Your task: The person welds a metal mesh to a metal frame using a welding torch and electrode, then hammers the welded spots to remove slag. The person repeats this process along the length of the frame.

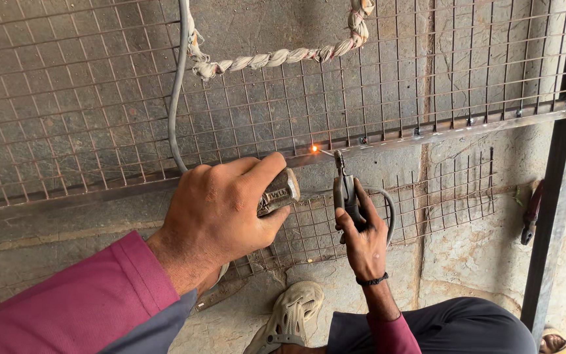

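Two hands are at work, well apart from each other. The left hand [214, 213] is closed around one dark metal block [278, 191] with a worn grey face, pressing it against the flat steel bar [427, 137] of a frame. The right hand [361, 239] is clamped on one electrode holder [345, 193], its thumb along the handle; one thin welding rod [327, 153] runs up and to the left from the holder. At the rod's tip, just above and between the two hands, one small orange glow [314, 149] sits on the bar. One grey cable [388, 213] loops out from behind the right hand. One wire mesh panel [86, 98] lies above both hands, its lower edge along the bar; a second, smaller mesh piece [453, 190] lies to the right of the right hand. One grey hose [177, 85] runs upward above the left hand, and one twisted pale rope [276, 58] hangs across the mesh beside it. One dark upright steel post [555, 196] stands far right of the right hand. One beige perforated shoe [289, 314] rests on the floor [479, 255] below both hands.
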